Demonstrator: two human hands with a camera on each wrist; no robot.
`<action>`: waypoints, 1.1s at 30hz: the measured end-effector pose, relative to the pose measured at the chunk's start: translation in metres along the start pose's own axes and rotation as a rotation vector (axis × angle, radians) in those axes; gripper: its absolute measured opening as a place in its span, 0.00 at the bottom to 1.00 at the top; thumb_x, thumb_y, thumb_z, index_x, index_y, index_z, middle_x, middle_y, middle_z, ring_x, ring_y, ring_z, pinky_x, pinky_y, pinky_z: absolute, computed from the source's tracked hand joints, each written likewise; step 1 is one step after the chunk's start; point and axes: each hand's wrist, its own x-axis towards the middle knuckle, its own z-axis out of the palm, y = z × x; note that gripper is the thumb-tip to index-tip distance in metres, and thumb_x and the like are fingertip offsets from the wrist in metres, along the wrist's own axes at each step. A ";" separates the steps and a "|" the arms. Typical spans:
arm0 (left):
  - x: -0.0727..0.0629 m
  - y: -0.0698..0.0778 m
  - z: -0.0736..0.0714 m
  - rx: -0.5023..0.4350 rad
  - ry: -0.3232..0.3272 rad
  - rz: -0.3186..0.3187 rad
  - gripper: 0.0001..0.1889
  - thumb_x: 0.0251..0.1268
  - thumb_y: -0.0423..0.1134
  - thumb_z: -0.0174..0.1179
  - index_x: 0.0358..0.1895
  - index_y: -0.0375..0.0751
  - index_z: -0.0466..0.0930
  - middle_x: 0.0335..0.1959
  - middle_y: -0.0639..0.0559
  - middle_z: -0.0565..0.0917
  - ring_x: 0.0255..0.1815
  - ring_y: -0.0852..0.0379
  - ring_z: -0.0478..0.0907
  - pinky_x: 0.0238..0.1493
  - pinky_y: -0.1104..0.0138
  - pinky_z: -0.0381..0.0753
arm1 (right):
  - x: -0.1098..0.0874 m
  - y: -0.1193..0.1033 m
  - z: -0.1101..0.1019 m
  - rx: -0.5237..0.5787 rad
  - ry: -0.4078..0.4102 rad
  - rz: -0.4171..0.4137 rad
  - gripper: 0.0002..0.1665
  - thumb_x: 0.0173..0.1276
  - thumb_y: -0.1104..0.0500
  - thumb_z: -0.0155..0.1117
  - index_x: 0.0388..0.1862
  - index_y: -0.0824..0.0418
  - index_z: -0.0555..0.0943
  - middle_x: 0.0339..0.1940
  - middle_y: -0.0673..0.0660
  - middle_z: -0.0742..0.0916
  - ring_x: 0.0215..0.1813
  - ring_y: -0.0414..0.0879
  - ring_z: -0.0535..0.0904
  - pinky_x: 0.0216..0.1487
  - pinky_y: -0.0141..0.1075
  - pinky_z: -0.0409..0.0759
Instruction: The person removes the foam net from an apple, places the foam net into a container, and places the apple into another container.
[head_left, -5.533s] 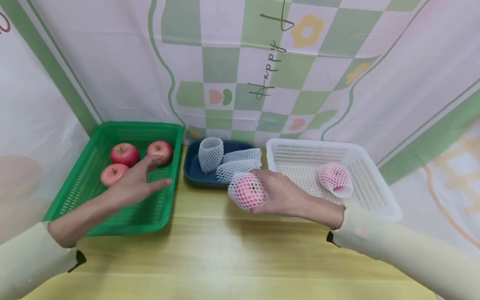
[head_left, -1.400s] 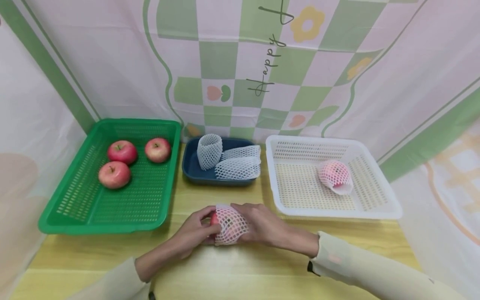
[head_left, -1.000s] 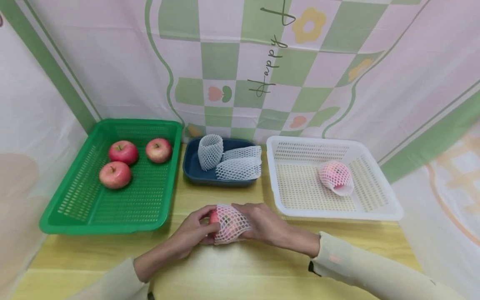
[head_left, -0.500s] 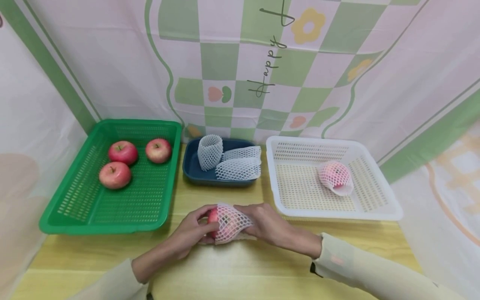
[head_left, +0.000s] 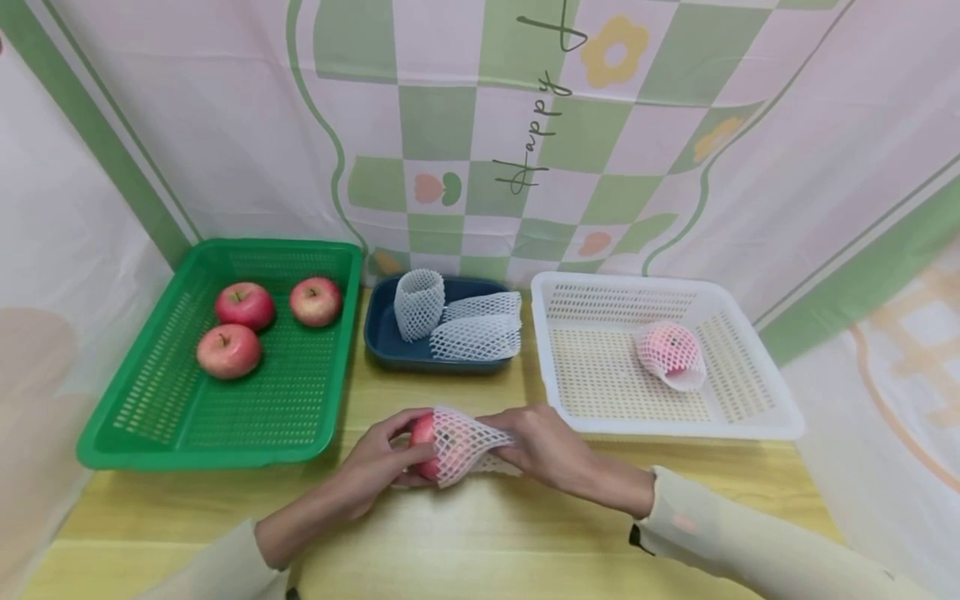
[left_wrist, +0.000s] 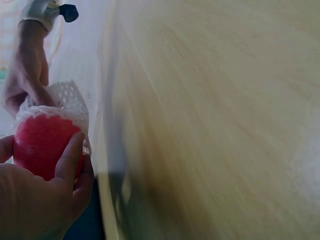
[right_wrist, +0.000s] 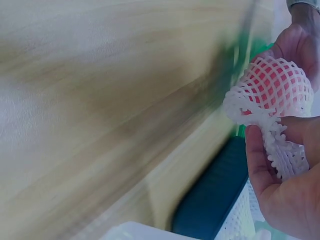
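Observation:
A red apple (head_left: 423, 437) is partly covered by a white foam net sleeve (head_left: 461, 442) over the wooden table. My left hand (head_left: 378, 462) grips the bare left end of the apple, thumb and fingers round it, as the left wrist view also shows. With thumb and fingers my right hand (head_left: 547, 450) pinches the loose right end of the sleeve, which is drawn out past the apple. In the right wrist view the gathered net (right_wrist: 285, 150) lies between the right thumb and fingers, and the apple's red shows through the mesh.
At left, a green basket (head_left: 300, 454) holds three bare apples (head_left: 229, 351). A dark blue tray (head_left: 382, 346) with several foam net sleeves (head_left: 420, 307) stands at the back middle. The white basket (head_left: 551, 358) at right holds one netted apple (head_left: 671, 354).
Earlier the right hand held the netted apple above the table, while the left reached over the green basket. Since both hands took hold, the right has drawn the sleeve rightward, baring more of the apple's left end.

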 end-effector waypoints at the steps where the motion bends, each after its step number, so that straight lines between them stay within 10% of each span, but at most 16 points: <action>1: -0.001 0.000 0.000 -0.002 -0.005 0.003 0.37 0.69 0.30 0.67 0.79 0.30 0.63 0.72 0.28 0.68 0.42 0.51 0.88 0.51 0.54 0.92 | 0.000 0.000 -0.001 -0.006 0.003 0.000 0.21 0.65 0.63 0.78 0.58 0.60 0.89 0.49 0.54 0.93 0.48 0.48 0.92 0.53 0.39 0.91; 9: -0.005 0.003 -0.004 0.008 -0.011 0.008 0.36 0.70 0.34 0.70 0.78 0.32 0.66 0.73 0.29 0.69 0.54 0.44 0.86 0.53 0.53 0.91 | 0.001 -0.003 -0.016 -0.060 0.040 -0.032 0.16 0.62 0.65 0.80 0.50 0.58 0.92 0.45 0.54 0.94 0.45 0.48 0.92 0.50 0.39 0.92; 33: -0.041 0.039 -0.011 0.097 -0.043 0.031 0.34 0.73 0.40 0.69 0.77 0.35 0.68 0.70 0.32 0.73 0.50 0.48 0.88 0.52 0.51 0.92 | 0.050 -0.011 -0.104 -0.204 0.093 -0.122 0.11 0.60 0.72 0.77 0.42 0.64 0.92 0.38 0.57 0.93 0.42 0.50 0.92 0.45 0.42 0.92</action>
